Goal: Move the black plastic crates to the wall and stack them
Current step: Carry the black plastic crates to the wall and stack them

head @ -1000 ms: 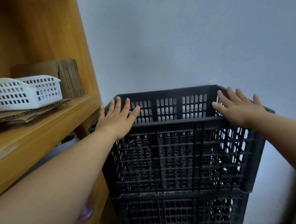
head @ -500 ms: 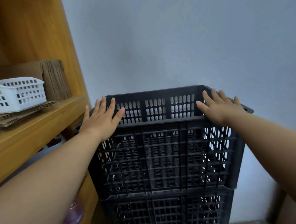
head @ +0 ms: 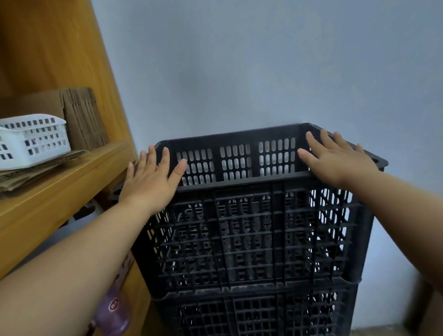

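Observation:
A black plastic crate (head: 246,234) sits stacked on a second black crate (head: 254,320), whose lower part is cut off by the frame's bottom edge. Both stand close against the grey wall (head: 260,60). My left hand (head: 150,183) lies flat on the top crate's near-left rim corner, fingers spread. On the near-right corner of the rim my right hand (head: 337,159) rests the same way, palm down. Neither hand curls around the rim.
A wooden shelf unit (head: 59,184) stands directly left of the stack. On it are a white slotted basket (head: 22,142) and folded cardboard (head: 80,117). A purple bottle (head: 112,314) sits low beside the crates. A dark object shows at the lower right edge.
The stack and shelf sit further left in the view than one second ago. Both hands stay flat on the top crate's rim corners.

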Available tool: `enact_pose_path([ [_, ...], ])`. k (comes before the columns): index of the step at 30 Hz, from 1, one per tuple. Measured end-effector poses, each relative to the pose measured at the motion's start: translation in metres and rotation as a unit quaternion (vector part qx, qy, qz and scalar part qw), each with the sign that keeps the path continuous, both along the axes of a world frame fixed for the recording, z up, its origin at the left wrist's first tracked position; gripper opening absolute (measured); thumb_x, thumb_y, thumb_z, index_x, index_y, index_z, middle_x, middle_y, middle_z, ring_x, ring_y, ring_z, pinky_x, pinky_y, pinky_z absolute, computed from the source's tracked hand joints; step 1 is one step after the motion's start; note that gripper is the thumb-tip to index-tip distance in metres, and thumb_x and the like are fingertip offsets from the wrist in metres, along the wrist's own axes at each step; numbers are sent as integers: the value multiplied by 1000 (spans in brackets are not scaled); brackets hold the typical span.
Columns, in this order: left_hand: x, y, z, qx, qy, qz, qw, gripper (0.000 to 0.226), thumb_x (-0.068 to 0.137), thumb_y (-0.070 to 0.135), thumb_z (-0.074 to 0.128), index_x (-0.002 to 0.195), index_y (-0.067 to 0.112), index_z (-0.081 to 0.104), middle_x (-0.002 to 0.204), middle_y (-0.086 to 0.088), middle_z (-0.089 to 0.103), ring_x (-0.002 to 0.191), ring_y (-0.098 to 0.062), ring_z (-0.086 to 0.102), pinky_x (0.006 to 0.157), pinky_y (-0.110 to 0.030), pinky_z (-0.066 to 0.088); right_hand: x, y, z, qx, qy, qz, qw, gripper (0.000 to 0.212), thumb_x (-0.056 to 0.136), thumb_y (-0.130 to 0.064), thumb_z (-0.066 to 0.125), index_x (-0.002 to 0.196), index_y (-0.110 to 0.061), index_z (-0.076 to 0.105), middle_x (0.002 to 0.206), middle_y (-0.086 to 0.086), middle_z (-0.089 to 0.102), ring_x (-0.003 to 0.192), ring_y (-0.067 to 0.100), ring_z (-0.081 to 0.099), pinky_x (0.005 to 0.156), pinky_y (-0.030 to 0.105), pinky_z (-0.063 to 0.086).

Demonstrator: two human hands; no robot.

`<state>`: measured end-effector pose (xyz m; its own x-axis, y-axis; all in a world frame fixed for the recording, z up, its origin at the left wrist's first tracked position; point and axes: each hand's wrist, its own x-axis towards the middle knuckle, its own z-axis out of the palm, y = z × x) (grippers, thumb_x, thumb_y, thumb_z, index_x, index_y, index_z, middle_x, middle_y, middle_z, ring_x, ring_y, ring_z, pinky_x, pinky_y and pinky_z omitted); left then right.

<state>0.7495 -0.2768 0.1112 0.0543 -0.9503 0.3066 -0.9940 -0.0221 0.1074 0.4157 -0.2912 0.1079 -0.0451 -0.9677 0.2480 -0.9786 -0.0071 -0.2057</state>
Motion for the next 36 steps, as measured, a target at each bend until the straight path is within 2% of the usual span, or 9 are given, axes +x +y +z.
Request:
enact_pose_path([
  [8,-4,-10,0,-17,-33,15,999,84,73,72,-17,146,30,-13,155,-1,-20,141,-16,-21,111,-44,-17,0,-5,3,-12,29,-23,999,63,93,-61,7,149,-36,-7,157,-6,-18,143,13,-20,113,57,-8],
  [13,4,-4,-3,-16,-78,-13,997,86,66,74,-29,141,33,-23,147,1,-32,135,-13,-29,109,-42,-19,0,4,2,2,21,-20,1000,63,93,-61,8,148,-37,-11,156,-5,-21,143,14,-21,112,60,-6],
  [16,2,-7,-1,-24,-100,-24,994,83,65,70,-31,139,33,-25,146,0,-34,133,-12,-31,111,-42,-19,1,1,3,7,13,-24,1000,63,93,-62,8,148,-37,-12,156,-5,-22,142,15,-22,112,62,-6],
  [19,1,-11,-1,-38,-117,-41,992,88,56,70,-36,136,35,-28,145,2,-36,132,-12,-34,111,-40,-20,1,-3,4,3,8,-28,1000,63,93,-62,8,147,-39,-13,156,-6,-21,142,14,-22,111,62,-7],
  [25,4,-11,-2,-42,-92,-65,993,92,52,72,-41,135,35,-30,144,4,-39,133,-12,-37,110,-39,-23,1,-5,3,-5,11,-34,999,63,92,-63,6,146,-40,-14,156,-7,-21,142,14,-21,112,61,-8],
  [31,6,-7,-2,-70,-76,-72,992,89,51,73,-43,132,37,-35,140,8,-44,128,-8,-44,99,-31,-37,2,0,-1,-13,13,-48,999,62,90,-62,2,145,-41,-18,154,-8,-24,142,14,-23,112,60,-6],
  [34,5,-13,-2,-87,-62,-67,992,91,54,76,-40,136,37,-29,143,9,-39,129,-5,-42,104,-33,-33,3,-4,0,-14,11,-57,998,62,90,-61,2,145,-41,-19,154,-8,-24,142,14,-22,112,61,-5],
  [36,5,-18,0,-104,-70,-61,990,87,60,75,-37,137,36,-26,145,8,-35,133,-10,-36,105,-33,-31,2,-6,1,-15,7,-60,998,62,90,-62,2,145,-41,-18,155,-9,-23,143,14,-21,112,61,-4],
])
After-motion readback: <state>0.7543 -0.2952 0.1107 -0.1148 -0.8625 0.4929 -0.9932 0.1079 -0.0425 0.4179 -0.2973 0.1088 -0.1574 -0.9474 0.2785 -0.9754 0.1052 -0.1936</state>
